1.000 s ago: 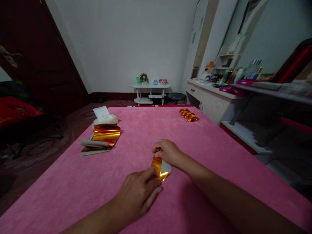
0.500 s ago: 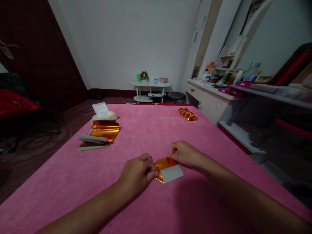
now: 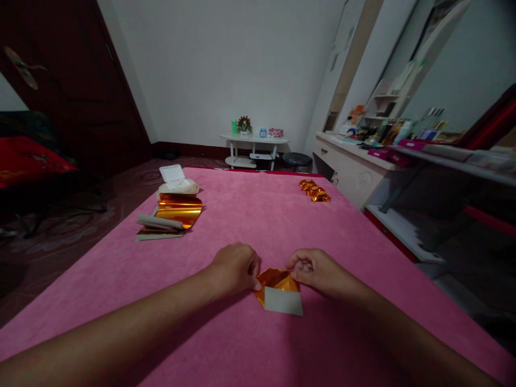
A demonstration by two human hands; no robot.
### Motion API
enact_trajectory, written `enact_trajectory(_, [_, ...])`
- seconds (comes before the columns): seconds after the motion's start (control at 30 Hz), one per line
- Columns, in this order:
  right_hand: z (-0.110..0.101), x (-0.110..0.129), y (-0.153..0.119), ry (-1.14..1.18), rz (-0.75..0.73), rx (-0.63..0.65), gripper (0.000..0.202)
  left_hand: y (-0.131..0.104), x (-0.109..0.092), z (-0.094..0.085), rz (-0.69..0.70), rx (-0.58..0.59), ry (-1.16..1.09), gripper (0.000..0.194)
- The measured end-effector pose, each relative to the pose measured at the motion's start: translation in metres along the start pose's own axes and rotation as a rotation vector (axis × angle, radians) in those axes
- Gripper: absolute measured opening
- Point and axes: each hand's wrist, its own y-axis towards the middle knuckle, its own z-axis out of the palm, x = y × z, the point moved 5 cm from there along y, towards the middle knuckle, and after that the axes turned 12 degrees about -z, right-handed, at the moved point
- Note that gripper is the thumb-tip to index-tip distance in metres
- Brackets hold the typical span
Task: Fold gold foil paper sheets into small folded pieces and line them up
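Note:
A small piece of gold foil paper [image 3: 278, 279], with a pale grey rectangle on its near side, is partly folded low over the pink cloth. My left hand [image 3: 238, 267] pinches its left corner between thumb and fingers. On the opposite side, my right hand [image 3: 312, 266] grips the right edge with thumb and curled forefinger. The foil's top edge bulges open between the two hands. At the far right of the cloth lies a row of folded gold foil pieces [image 3: 314, 191].
On the left of the pink cloth [image 3: 242, 209] are a stack of gold foil sheets [image 3: 179, 209] and an open white box [image 3: 172, 174]. A cluttered dresser [image 3: 355, 156] stands right; a white side table [image 3: 253, 138] and a round stool [image 3: 297, 159] are beyond.
The foil's near grey flap has turned more square to me, and its upper part has opened into a pocket. My right hand has moved lower, along the right edge.

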Motion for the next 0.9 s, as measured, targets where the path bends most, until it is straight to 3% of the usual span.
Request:
enact_trajectory(0.07, [0.008,0.003,0.002,0.079,0.012,-0.013,0.016,0.009,0.007,-0.007,0.038,0.039,0.018,0.013])
enact_trajectory(0.17, [0.029,0.008,0.008,0.193,0.057,-0.049,0.021,0.033,0.02,-0.029,0.082,-0.014,0.041,0.009])
enact_trajectory(0.27, [0.052,0.012,0.015,0.189,0.104,-0.069,0.018,0.056,0.026,-0.042,0.151,0.022,-0.052,0.006])
enact_trajectory(0.4, [0.064,0.01,0.018,0.149,0.113,-0.031,0.014,0.068,0.024,-0.036,0.188,0.057,-0.127,0.009])
enact_trajectory(0.53, [0.057,0.01,0.014,0.132,0.072,0.135,0.02,0.065,0.019,-0.02,0.257,0.093,-0.218,0.015])
enact_trajectory(0.6, [0.045,0.017,0.013,-0.045,-0.069,0.135,0.023,0.063,0.017,-0.015,0.324,0.127,-0.257,0.018])
enact_trajectory(0.77, [0.032,0.046,0.003,-0.534,-0.635,0.018,0.041,0.062,0.003,-0.014,0.554,0.106,-0.332,0.023])
enact_trajectory(0.9, [0.042,0.038,-0.004,-0.594,-0.787,0.068,0.038,0.066,-0.007,-0.008,0.554,0.088,-0.303,0.018])
